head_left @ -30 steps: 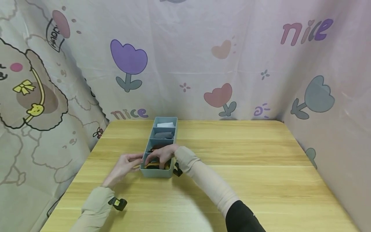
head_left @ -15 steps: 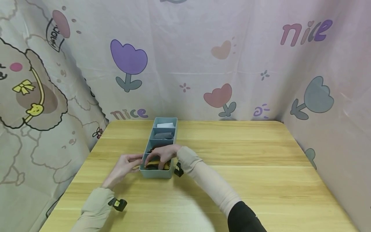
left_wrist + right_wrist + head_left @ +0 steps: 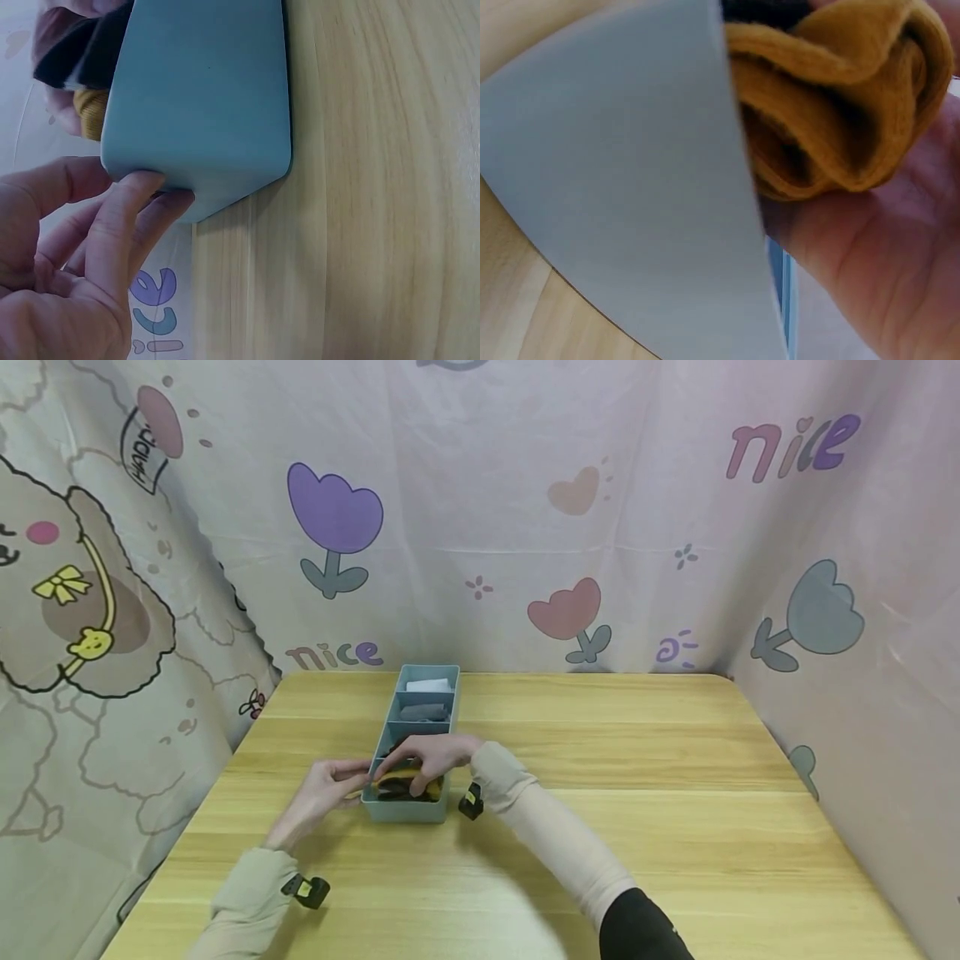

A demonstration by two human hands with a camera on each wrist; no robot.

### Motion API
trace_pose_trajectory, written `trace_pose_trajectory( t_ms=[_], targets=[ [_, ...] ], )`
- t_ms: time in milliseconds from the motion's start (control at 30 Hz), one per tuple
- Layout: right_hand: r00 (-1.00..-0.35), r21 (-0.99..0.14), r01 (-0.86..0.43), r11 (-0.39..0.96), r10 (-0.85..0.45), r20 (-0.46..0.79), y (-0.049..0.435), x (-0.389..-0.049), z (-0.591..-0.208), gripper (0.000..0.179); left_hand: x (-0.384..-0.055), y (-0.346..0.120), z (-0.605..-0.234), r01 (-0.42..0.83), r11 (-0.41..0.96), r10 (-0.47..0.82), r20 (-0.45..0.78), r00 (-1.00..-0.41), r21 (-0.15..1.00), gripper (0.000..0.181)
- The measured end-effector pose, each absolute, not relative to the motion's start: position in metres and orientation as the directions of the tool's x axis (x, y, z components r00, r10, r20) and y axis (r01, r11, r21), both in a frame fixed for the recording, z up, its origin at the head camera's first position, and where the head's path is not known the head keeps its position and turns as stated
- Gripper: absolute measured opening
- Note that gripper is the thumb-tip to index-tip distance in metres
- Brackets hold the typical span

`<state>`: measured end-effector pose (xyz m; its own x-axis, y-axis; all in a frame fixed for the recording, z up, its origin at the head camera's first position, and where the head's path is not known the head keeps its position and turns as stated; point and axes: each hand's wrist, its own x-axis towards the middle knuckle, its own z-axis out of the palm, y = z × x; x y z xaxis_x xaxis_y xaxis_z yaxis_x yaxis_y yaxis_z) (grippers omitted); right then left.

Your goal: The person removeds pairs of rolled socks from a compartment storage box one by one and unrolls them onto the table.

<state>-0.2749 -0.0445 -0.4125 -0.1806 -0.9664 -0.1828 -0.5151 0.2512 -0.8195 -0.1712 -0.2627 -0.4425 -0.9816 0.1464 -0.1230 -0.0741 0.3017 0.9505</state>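
By the right hand (image 3: 431, 755), the mustard cloth (image 3: 885, 142) is gripped, partly above the rim of the box (image 3: 407, 811); the left wall is touched by the left hand (image 3: 324, 789). More bench (image 3: 675, 777) is offered rightward than leftward (its back edge is nearly reached).

Mustard cloth (image 3: 840, 112), bunched, pt. abv box (image 3: 407, 812)

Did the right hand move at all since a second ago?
Yes, a little: in the head view, the right hand has shifted rightward against the blue box.
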Motion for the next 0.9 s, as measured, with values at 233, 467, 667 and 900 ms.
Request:
trace_pose_trajectory(
  t_ms=[233, 467, 667, 900],
  targets=[
    [-0.207, -0.838, -0.527, 0.143, -0.978, -0.037, -0.025, -0.271, -0.404, 0.061, -0.170, -0.258, -0.442, -0.058, 0.365, 0.118, -0.108, -0.987, 0.929, 0.041],
    [-0.278, -0.861, -0.504, 0.063, -0.956, 0.092, 0.006, -0.270, -0.402, 0.061, -0.169, -0.255, -0.440, -0.055, 0.424, 0.063, -0.090, -0.994, 0.904, 0.038],
    [-0.415, -0.918, -0.393, 0.049, -0.900, 0.130, 0.037, -0.268, -0.421, 0.059, -0.165, -0.259, -0.437, -0.074, 0.472, 0.030, -0.100, -0.995, 0.879, 0.039],
    [-0.522, -0.944, -0.328, 0.037, -0.840, 0.148, 0.070, -0.269, -0.442, 0.059, -0.163, -0.271, -0.435, -0.063, 0.482, 0.044, -0.095, -0.994, 0.874, 0.039]
  ],
)
